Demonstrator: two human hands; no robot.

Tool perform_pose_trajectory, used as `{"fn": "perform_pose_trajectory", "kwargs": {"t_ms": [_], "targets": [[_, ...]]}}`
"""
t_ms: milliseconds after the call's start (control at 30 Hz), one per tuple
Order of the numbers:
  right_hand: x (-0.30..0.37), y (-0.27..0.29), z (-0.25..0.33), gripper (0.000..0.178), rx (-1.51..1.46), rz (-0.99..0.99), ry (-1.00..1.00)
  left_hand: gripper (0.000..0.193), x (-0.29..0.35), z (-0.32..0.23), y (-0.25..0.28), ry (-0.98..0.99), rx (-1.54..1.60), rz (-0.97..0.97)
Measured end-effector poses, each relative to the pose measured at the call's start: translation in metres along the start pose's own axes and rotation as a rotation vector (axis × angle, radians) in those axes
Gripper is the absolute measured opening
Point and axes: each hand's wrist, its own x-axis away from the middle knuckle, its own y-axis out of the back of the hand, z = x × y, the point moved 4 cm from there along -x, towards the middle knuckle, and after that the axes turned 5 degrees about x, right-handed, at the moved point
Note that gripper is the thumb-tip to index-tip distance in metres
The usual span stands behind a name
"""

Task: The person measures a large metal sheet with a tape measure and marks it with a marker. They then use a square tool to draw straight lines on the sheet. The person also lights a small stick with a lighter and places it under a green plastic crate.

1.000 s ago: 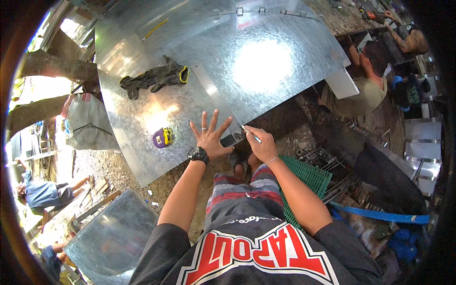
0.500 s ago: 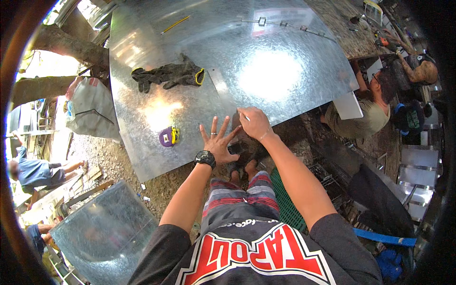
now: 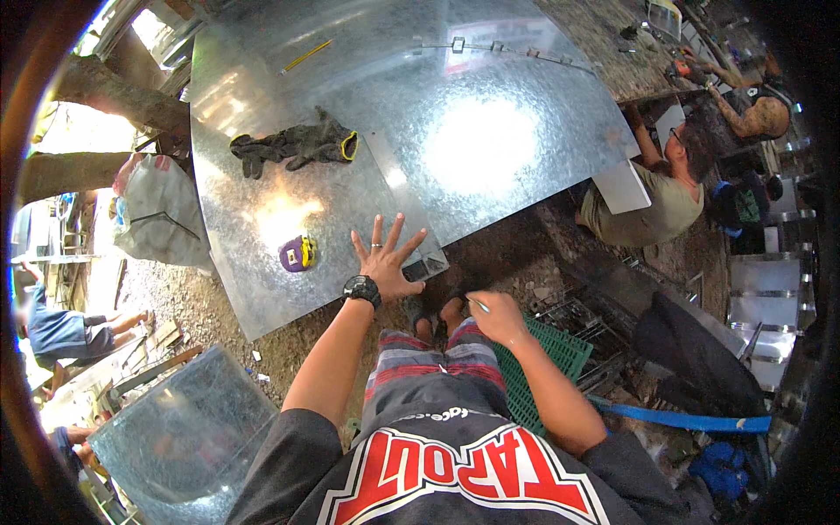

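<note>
My left hand [image 3: 388, 264] lies flat with fingers spread on the near edge of a large shiny metal sheet [image 3: 350, 87]. It presses beside the end of a long flat metal strip [image 3: 398, 179] lying on the sheet. My right hand [image 3: 499, 317] is off the sheet, near my right thigh, closed around a slim pen-like tool [image 3: 478, 304]; most of that tool is hidden in the fist. Left of my left hand sits a purple and yellow tape measure [image 3: 297, 254]. Dark work gloves [image 3: 293, 147] with yellow cuff trim rest farther up the sheet.
A yellow pencil [image 3: 306, 56] and a thin rod with small clips [image 3: 499, 47] lie at the sheet's far side. A person [image 3: 652, 197] crouches at the right. Green plastic grating [image 3: 547, 372] is by my feet; another metal sheet [image 3: 184, 429] stands lower left.
My right hand has drawn back from the strip toward my body, off the sheet's edge, still gripping the slim tool. My left hand stays spread on the sheet. The whole view has shifted slightly.
</note>
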Motion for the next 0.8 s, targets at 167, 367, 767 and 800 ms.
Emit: {"fn": "perform_pose_trajectory", "kwargs": {"t_ms": [167, 367, 767, 800], "targets": [[0.055, -0.020, -0.069, 0.038, -0.230, -0.100, -0.292, 0.117, 0.001, 0.002, -0.003, -0.053, -0.015, -0.047], [0.083, -0.022, -0.095, 0.035, -0.249, -0.187, -0.280, 0.095, 0.012, 0.009, -0.015, -0.188, 0.035, -0.183], [0.081, -0.023, -0.116, 0.034, -0.318, -0.160, -0.283, 0.069, 0.059, 0.027, -0.029, -0.178, 0.216, -0.305], [0.078, -0.022, -0.119, 0.034, -0.324, -0.148, -0.285, 0.070, 0.064, 0.028, -0.027, -0.176, 0.230, -0.316]]}}
